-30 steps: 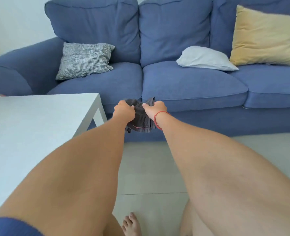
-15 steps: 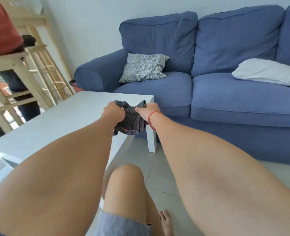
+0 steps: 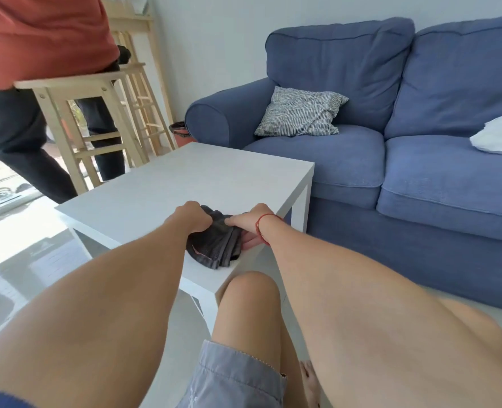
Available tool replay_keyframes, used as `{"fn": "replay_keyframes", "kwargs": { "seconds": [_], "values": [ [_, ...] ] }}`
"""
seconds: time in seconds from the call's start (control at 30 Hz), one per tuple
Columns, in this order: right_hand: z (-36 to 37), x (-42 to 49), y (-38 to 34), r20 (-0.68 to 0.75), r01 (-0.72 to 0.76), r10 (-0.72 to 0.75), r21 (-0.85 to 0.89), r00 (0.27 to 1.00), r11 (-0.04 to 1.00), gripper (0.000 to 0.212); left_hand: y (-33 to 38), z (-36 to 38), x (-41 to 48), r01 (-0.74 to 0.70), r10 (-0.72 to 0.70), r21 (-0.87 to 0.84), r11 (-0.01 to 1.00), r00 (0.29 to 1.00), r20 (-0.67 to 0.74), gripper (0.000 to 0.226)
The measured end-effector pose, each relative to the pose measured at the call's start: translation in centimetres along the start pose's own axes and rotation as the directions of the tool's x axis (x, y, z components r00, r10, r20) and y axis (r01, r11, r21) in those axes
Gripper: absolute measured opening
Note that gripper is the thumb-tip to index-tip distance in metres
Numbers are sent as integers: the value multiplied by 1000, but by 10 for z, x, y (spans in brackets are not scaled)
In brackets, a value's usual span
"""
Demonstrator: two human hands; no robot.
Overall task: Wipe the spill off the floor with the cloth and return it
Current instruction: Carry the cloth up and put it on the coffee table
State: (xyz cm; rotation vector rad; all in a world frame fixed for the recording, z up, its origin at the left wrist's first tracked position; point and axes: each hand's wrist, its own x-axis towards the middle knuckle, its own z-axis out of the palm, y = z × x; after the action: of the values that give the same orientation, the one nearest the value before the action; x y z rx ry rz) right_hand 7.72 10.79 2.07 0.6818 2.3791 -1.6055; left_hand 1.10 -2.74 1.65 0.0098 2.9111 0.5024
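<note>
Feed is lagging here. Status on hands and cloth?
Left hand and right hand both gripping dark cloth. Cloth at white table near edge. Nothing in the way.

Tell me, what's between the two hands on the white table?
The head view shows the dark cloth bunched between the left hand and right hand, over the white table.

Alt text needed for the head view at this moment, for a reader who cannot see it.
Both hands, left hand and right hand, grip a bunched dark cloth at the near corner of a white table. A blue sofa with a striped cushion stands behind; another person stands by a wooden stool.
</note>
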Motion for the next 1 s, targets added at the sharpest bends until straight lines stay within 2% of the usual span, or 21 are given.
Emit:
{"fn": "replay_keyframes", "kwargs": {
  "seconds": [0.07,0.17,0.23,0.27,0.33,0.4,0.53,0.73,0.83,1.0],
  "values": [
    [-2,-1,2,-34,26,-30,-97,999,995,33,-7,6,2,-15,15,41,999,1000,0,45],
    [-5,4,4,-177,102,-170,-342,969,934,34,-12,12,7,-49,48,77,996,999,5,47],
    [-6,8,6,-169,150,-237,-412,957,899,48,-13,14,11,-67,67,82,994,998,-4,46],
    [-6,7,7,-123,173,-245,-419,962,891,51,-13,15,12,-72,73,82,994,997,-7,44],
    [-4,9,8,-42,210,-257,-454,966,866,42,-13,15,14,-79,80,79,994,997,-11,41],
    [-2,15,8,-38,215,-272,-511,962,832,31,-15,15,15,-86,88,84,993,996,-15,40],
    [5,21,8,-68,203,-291,-565,954,800,26,-21,17,18,-75,77,89,993,997,-28,47],
    [1,23,10,-160,215,-367,-577,917,788,34,-12,17,10,-2,27,153,988,987,-160,58],
    [-1,27,15,-144,241,-404,-609,903,755,40,-2,16,11,-45,76,148,988,974,-212,55],
    [-7,40,18,-103,246,-402,-647,910,722,41,14,28,25,-156,180,144,977,968,-173,58]
  ]
}}
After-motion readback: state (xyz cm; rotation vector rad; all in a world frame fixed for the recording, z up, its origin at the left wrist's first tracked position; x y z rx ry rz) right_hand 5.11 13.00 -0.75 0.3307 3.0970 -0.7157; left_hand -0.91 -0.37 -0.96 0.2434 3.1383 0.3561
